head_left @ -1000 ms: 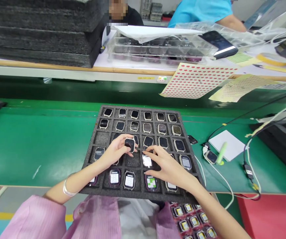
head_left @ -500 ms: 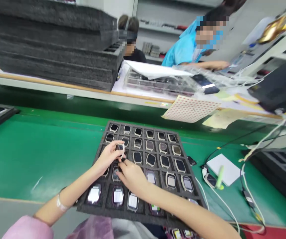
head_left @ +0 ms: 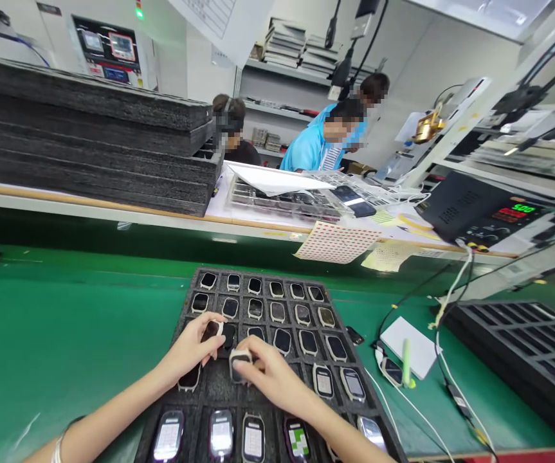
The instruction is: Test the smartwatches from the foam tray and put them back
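Note:
A black foam tray [head_left: 216, 388] holds rows of smartwatch bodies without straps, most with dark screens. In the nearest row, several show lit screens, such as this lit smartwatch [head_left: 253, 437]. My left hand [head_left: 188, 352] is closed on a smartwatch [head_left: 212, 330] over the tray's left side, gripping it at the edge between thumb and fingers. Just to the right, my right hand [head_left: 277, 373] pinches another smartwatch [head_left: 239, 368] above the tray, its thumb across the screen. Below it is a bare compartment. My right hand and forearm cover part of the tray.
A tall stack of black foam trays [head_left: 89, 148] stands on the shelf ahead, beside clear plastic trays [head_left: 277, 202]. On the right are a power supply [head_left: 480, 209], cables, a white box [head_left: 412, 347] and another slotted tray [head_left: 523, 354]. Co-workers [head_left: 306, 145] sit beyond.
My right hand has lifted a smartwatch out of its compartment, leaving that compartment bare. My left hand still holds its smartwatch. The head view has tilted up and shifted right.

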A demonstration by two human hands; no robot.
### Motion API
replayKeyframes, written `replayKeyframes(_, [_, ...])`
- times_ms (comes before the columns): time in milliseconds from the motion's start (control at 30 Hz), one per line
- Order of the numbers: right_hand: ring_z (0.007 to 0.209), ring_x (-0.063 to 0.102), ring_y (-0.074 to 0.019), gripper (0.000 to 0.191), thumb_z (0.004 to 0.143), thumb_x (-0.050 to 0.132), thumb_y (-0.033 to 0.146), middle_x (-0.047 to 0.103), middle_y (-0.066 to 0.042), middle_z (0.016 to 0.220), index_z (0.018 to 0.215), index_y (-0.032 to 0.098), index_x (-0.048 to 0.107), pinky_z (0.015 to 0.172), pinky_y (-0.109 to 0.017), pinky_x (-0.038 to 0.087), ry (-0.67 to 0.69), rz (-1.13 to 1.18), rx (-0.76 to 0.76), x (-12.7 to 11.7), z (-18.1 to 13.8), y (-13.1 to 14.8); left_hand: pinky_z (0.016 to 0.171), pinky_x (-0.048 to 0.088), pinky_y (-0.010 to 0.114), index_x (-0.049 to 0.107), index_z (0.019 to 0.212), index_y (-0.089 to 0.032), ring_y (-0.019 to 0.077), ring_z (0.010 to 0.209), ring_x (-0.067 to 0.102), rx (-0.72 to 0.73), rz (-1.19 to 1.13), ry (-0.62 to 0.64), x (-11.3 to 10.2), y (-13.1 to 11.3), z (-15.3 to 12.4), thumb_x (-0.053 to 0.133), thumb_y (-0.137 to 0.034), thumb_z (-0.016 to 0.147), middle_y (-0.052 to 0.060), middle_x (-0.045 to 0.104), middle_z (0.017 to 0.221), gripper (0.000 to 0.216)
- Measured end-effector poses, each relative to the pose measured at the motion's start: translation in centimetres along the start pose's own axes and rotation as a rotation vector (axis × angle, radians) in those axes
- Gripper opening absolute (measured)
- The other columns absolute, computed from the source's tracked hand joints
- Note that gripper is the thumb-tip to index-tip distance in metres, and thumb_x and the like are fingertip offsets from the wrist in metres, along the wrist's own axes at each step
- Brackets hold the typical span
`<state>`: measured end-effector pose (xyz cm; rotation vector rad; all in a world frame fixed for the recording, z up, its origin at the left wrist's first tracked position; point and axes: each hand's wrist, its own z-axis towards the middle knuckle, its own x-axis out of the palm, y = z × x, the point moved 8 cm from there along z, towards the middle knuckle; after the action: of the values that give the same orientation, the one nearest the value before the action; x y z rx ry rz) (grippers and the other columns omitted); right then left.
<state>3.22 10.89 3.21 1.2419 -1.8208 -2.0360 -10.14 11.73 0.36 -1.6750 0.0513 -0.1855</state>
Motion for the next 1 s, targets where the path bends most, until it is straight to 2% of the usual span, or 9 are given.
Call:
replayKeyframes(100, [0.065,0.067,-0.0178,0.024,0.090,0.055,0.042,0.064,-0.004,0.086,0.097,0.020,0.048,0.047,-0.024,0.051,0.002,0.473,0.084,-1.3,-0.8,-1.5,0.036,0.028,0.017,0.052,0.105,-0.015,0.0068,0.037,0.038,-0.026,0.077,0.033,0.5,0.8,-0.1,0.059,-0.030,0.077,-0.007,0.048,0.055,0.033])
replayKeyframes(167, [0.053,0.065,-0.0151,0.031,0.088,0.058,0.044,0.067,-0.005,0.085,0.102,0.018,0.048,0.038,-0.020,0.046,-0.019,0.601,0.107,-1.8,-1.1,-2.1,0.036,0.029,0.018,0.053,0.104,-0.016,0.0076,0.038,0.041,-0.031,0.136,0.042,1.0,1.1,-0.4,0.057,-0.025,0.076,-0.006,0.049,0.059,0.029])
replayKeyframes(233, [0.050,0.061,-0.0112,0.037,0.087,0.061,0.040,0.068,-0.008,0.091,0.114,0.016,0.051,0.035,-0.017,0.043,-0.045,0.650,0.114,-2.1,-1.2,-2.3,0.042,0.036,0.019,0.055,0.102,-0.017,0.0097,0.047,0.049,0.016,0.201,0.018,1.4,0.6,-0.8,0.056,-0.019,0.075,-0.003,0.054,0.069,0.028])
replayKeyframes(300, [0.056,0.060,-0.0105,0.044,0.088,0.062,0.035,0.066,-0.010,0.102,0.126,0.018,0.048,0.038,-0.017,0.045,-0.045,0.718,0.128,-2.0,-1.1,-2.4,0.053,0.042,0.022,0.056,0.101,-0.018,0.0126,0.062,0.055,0.082,0.267,-0.023,1.8,-0.3,-1.2,0.057,-0.015,0.073,-0.001,0.058,0.078,0.028])
replayKeyframes(367, [0.065,0.061,-0.0123,0.046,0.088,0.062,0.032,0.064,-0.010,0.107,0.130,0.021,0.048,0.044,-0.019,0.049,-0.026,0.801,0.136,-1.8,-0.9,-2.4,0.059,0.042,0.023,0.055,0.106,-0.018,0.0143,0.067,0.055,0.087,0.307,-0.049,2.1,-0.5,-1.4,0.058,-0.016,0.075,-0.001,0.058,0.079,0.031])
replayKeyframes(533, [0.056,0.058,-0.0114,0.039,0.082,0.069,0.027,0.066,-0.005,0.085,0.119,0.020,0.061,0.048,-0.023,0.051,-0.013,0.816,0.164,-1.2,-0.8,-3.2,0.071,0.044,0.027,0.050,0.114,-0.018,0.0176,0.080,0.057,0.050,0.282,-0.054,2.2,0.5,-1.8,0.059,-0.022,0.079,0.003,0.062,0.092,0.037])
replayKeyframes(700, [0.050,0.056,-0.0107,0.037,0.081,0.070,0.029,0.068,-0.007,0.089,0.116,0.019,0.063,0.046,-0.025,0.051,0.011,0.932,0.243,-0.4,-1.1,-4.2,0.089,0.043,0.031,0.050,0.114,-0.019,0.0203,0.099,0.057,0.078,0.231,-0.035,2.5,1.3,-2.6,0.059,-0.018,0.079,0.005,0.062,0.108,0.037])
replayKeyframes(833, [0.049,0.057,-0.0110,0.039,0.083,0.067,0.032,0.069,-0.010,0.091,0.119,0.019,0.060,0.045,-0.024,0.050,0.054,1.018,0.277,0.2,-1.4,-4.1,0.087,0.044,0.031,0.052,0.113,-0.019,0.0202,0.096,0.058,0.063,0.198,-0.021,2.6,1.4,-2.8,0.058,-0.016,0.078,0.005,0.062,0.106,0.036])
replayKeyframes(1000, [0.053,0.062,-0.0135,0.040,0.083,0.066,0.030,0.069,-0.008,0.088,0.121,0.020,0.058,0.047,-0.025,0.051,0.084,1.048,0.292,0.8,-1.6,-4.0,0.080,0.044,0.028,0.053,0.112,-0.020,0.0195,0.090,0.058,0.042,0.166,-0.008,2.7,1.5,-2.8,0.059,-0.016,0.076,0.004,0.062,0.102,0.036])
